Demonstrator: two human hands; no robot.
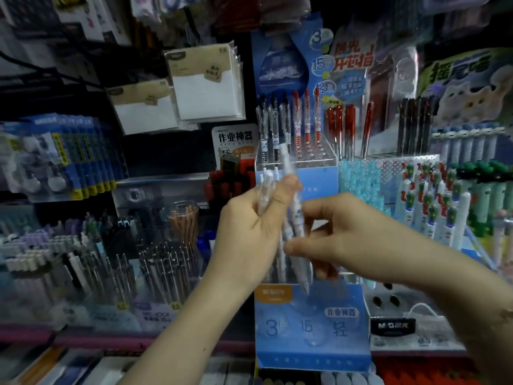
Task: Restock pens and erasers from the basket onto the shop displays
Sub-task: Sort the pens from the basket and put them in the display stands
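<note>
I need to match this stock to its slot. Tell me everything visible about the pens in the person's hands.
The bundle of pens is a handful of slim, clear-barrelled plastic pens with white tops and printed labels, standing roughly upright and somewhat blurred. The left hand grips the bunch, thumb pressed near the tops. The right hand pinches one pen, tilted, its tip pointing down. They are held in front of the blue tiered pen display, which holds similar pens.

tight shelf front, little free room
upright pens crowd the blue display; red pens just beside; hanging note packs overhang the upper left.
</note>
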